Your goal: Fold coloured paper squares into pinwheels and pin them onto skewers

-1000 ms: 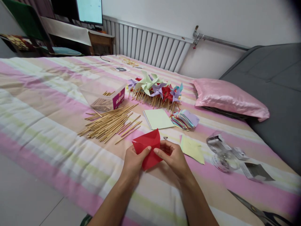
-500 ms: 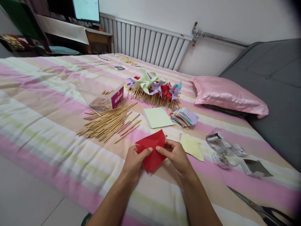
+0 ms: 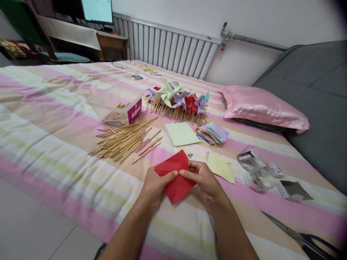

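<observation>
— Your left hand (image 3: 155, 184) and right hand (image 3: 202, 178) meet over the bed's near edge, both pinched shut on the red paper (image 3: 175, 175), thumbs pressing its middle fold.

— Where does the paper sit?

— Held just above the striped sheet (image 3: 54, 144), between your hands, one corner pointing up, one down toward you.

— What could go wrong?

— As I judge it, your thumbs could slip on the soft bedding below and skew the crease; a hard pull at the centre could tear the sheet of paper. The small pin (image 3: 190, 155) just beyond your fingers could vanish into the cloth.

— And around you?

— Sticks (image 3: 124, 139) fan out to your left beside a clear box (image 3: 119, 108). Finished pinwheels (image 3: 179, 101) lie behind a green sheet (image 3: 181, 134) and a paper stack (image 3: 213, 134). A yellow cut piece (image 3: 221, 167) rests near your right hand; scissors (image 3: 300, 240) lie at the far right, a pink pillow (image 3: 264, 110) beyond. A radiator (image 3: 168, 50) lines the white wall.
</observation>
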A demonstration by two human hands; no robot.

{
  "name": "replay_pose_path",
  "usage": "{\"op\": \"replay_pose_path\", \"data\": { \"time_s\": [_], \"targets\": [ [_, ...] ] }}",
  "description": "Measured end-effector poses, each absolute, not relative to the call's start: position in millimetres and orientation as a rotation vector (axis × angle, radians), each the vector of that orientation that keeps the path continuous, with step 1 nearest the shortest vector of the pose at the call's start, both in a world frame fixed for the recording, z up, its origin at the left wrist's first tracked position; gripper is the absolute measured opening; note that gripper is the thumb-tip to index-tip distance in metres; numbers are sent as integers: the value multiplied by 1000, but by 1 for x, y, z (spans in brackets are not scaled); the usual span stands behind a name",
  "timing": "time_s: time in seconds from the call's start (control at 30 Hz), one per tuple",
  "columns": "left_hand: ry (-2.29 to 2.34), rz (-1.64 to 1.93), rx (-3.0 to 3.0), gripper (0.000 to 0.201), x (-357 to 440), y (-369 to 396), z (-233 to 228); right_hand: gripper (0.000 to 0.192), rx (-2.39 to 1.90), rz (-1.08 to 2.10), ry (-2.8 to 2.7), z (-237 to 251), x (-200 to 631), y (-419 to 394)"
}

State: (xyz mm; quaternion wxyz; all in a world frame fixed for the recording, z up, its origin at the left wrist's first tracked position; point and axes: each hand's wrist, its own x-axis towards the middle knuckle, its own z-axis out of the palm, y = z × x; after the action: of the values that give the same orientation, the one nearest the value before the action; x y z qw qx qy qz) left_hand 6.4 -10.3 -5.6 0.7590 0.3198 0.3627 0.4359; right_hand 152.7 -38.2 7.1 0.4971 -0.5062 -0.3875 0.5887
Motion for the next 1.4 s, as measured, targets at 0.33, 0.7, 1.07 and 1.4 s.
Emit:
{"op": "replay_pose_path", "data": {
  "time_s": [0.33, 0.7, 1.07, 1.4],
  "targets": [
    [916, 1150, 429, 31, 4, 0, -7, 24, -1441, 667, -1391, 30, 169, -52],
    [840, 1123, 384, 25, -1, 3, -6, 30, -1304, 947, -1756, 18, 157, -48],
    [816, 1152, 436, 23, 3, -1, -6, 7, -1329, 881, -1412, 11, 140, -40],
    [858, 1161, 469, 31, 5, -5, -5, 18, -1459, 937, -1171, 10, 130, -39]
  ]
}}
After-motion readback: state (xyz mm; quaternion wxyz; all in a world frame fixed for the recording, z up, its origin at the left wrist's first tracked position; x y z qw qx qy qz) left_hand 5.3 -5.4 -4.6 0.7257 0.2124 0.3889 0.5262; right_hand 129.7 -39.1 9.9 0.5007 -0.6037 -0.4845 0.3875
